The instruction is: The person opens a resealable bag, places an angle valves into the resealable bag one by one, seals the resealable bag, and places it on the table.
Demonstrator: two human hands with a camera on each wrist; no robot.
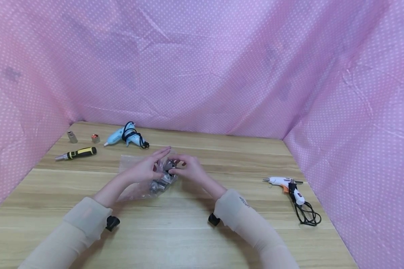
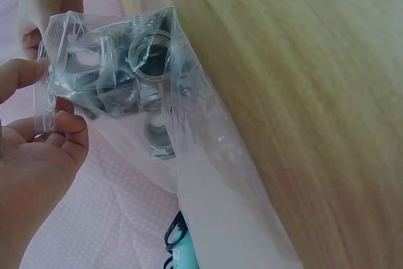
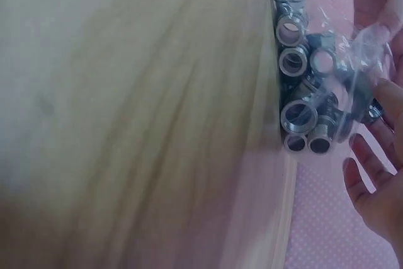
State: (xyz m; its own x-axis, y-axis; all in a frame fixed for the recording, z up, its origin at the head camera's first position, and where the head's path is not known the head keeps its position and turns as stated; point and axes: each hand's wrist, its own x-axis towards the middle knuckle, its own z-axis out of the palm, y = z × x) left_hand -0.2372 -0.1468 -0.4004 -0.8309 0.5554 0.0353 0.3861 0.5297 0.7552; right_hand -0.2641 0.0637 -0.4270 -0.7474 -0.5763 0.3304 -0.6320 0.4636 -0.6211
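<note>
Near the table's middle lies a clear plastic bag [image 1: 131, 188] holding several silvery threaded pipe fittings [image 3: 299, 116]. My left hand [image 1: 143, 170] is at the bag's open end, and in the left wrist view its thumb and fingers pinch the plastic edge. On the other side my right hand [image 1: 192, 171] has thumb and fingertips around a grey metal fitting [image 1: 169, 164] at the bag's mouth. Plastic and fingers partly hide that fitting. In the right wrist view the ring-shaped ends of the bagged fittings face the camera.
Back left are a blue glue gun [image 1: 116, 137] with wrapped black cord, a yellow-and-black screwdriver [image 1: 82, 152] and two small metal pieces, one upright piece [image 1: 72, 137] and a shorter piece [image 1: 95, 138]. A white glue gun [image 1: 279, 181] lies right. Pink dotted cloth [image 1: 202, 74] surrounds the table.
</note>
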